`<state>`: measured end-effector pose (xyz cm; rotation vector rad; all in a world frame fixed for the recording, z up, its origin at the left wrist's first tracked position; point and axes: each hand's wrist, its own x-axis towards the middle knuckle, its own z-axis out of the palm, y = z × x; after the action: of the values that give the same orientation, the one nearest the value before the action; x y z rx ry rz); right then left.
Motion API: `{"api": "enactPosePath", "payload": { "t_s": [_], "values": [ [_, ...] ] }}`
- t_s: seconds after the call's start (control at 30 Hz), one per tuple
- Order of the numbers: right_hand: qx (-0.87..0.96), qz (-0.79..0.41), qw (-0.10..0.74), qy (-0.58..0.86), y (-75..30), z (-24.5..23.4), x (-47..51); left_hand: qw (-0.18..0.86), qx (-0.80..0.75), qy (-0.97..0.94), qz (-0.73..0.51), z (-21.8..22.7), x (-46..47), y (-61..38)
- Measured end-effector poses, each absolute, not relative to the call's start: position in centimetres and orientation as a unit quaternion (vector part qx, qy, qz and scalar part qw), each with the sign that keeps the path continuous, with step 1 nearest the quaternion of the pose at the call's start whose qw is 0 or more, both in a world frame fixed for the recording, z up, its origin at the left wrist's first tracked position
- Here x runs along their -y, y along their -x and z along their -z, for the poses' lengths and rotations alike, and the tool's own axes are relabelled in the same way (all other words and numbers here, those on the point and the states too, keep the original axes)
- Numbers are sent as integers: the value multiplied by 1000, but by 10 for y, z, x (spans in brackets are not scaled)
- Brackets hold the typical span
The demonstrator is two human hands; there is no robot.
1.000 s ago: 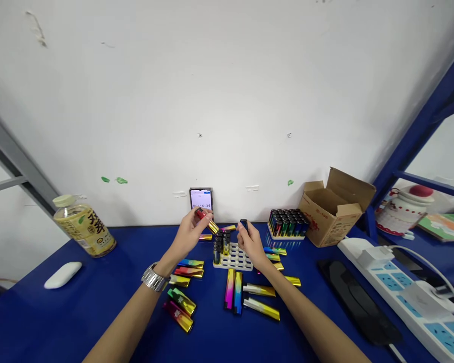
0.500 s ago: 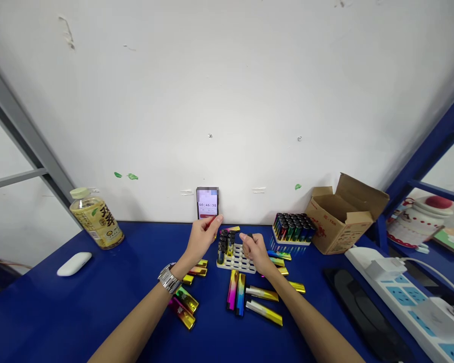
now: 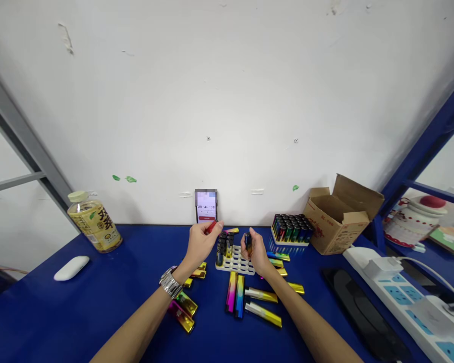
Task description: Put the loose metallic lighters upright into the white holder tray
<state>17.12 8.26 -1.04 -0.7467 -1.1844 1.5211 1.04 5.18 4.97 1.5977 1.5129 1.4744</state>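
Observation:
My left hand (image 3: 201, 243), with a metal watch on its wrist, is closed on a red lighter (image 3: 212, 227), most of it hidden by the fingers. Thumb and fingers of my right hand (image 3: 258, 252) are wrapped round a dark lighter (image 3: 247, 239), held upright above the right part of a white holed rack (image 3: 237, 264). Several black-topped lighters (image 3: 221, 247) stand in the rack's left holes. In front of it lie a pink-and-yellow lighter (image 3: 231, 292) and a blue one (image 3: 239, 296). More shiny lighters (image 3: 263, 313) lie on both sides.
A second rack (image 3: 292, 241) packed with lighters stands at the back right, beside an open cardboard box (image 3: 335, 222). A phone (image 3: 206, 205) showing a timer leans on the wall. A drink bottle (image 3: 95, 224), white mouse (image 3: 71, 268), black phone-like slab (image 3: 363, 312) and power strip (image 3: 408, 302) flank the work area.
My right hand has turned and shifted slightly, so the dark lighter in it now shows. More of the red lighter is visible in my left hand, which has barely moved.

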Motion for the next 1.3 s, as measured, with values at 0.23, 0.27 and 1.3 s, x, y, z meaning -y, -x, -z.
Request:
{"api": "enactPosePath", "payload": {
  "t_s": [0.23, 0.27, 1.3],
  "values": [
    [495, -618, 510, 336, -170, 13, -84, 233, -581, -585, -515, -54, -51, -13],
    [497, -612, 511, 342, -170, 14, -84, 238, -578, -584, -518, -54, -51, -14],
    [444, -610, 557, 347, -169, 5, -79, 173, -468, -849, -176, -74, -37, -9]
  ]
}}
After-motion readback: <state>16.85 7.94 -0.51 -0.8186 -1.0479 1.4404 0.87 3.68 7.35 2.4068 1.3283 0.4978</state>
